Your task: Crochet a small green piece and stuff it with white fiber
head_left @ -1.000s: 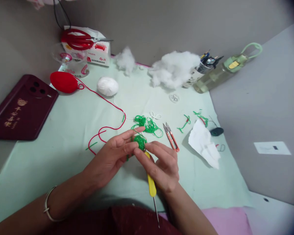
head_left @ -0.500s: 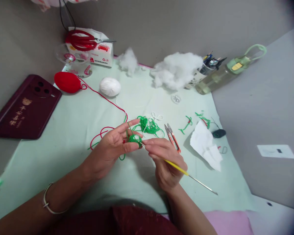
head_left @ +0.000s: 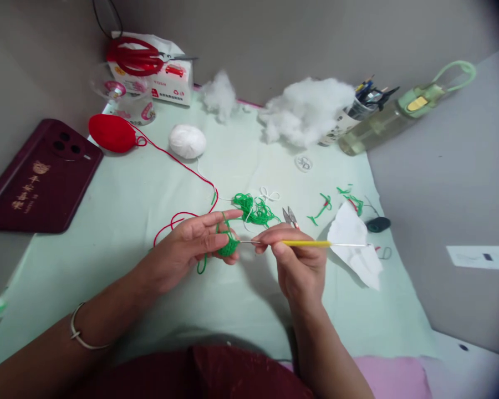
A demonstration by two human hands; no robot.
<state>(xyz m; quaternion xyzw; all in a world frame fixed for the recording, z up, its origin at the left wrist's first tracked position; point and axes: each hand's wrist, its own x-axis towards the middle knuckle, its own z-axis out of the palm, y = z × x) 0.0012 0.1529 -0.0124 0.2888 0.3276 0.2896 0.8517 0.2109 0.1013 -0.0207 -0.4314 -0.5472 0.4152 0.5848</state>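
Note:
My left hand (head_left: 197, 241) pinches a small green crocheted piece (head_left: 228, 247) between thumb and fingers, with green yarn running up over its raised index finger. A crochet hook (head_left: 305, 244) with a yellow handle lies nearly level in my right hand (head_left: 301, 263), closed around it pen-fashion. The hook's metal tip reaches the right edge of the green piece. Just beyond my fingers is a loose tangle of green yarn (head_left: 255, 210). Thread snips (head_left: 291, 216) are partly hidden behind my right hand. Red yarn (head_left: 178, 213) curls beside my left hand.
At the back left stand a red yarn ball (head_left: 112, 133), a white yarn ball (head_left: 187, 141) and a box (head_left: 172, 83) with red scissors (head_left: 139, 57). White stuffing (head_left: 307, 111), a pen cup (head_left: 341, 124) and a bottle (head_left: 370, 130) line the back right. Crumpled white paper (head_left: 353, 244) lies right.
My right hand has shifted right and turned the hook from slanting to nearly level, drawing its tip to the green piece's edge. My left hand has turned the piece, its thumb now higher.

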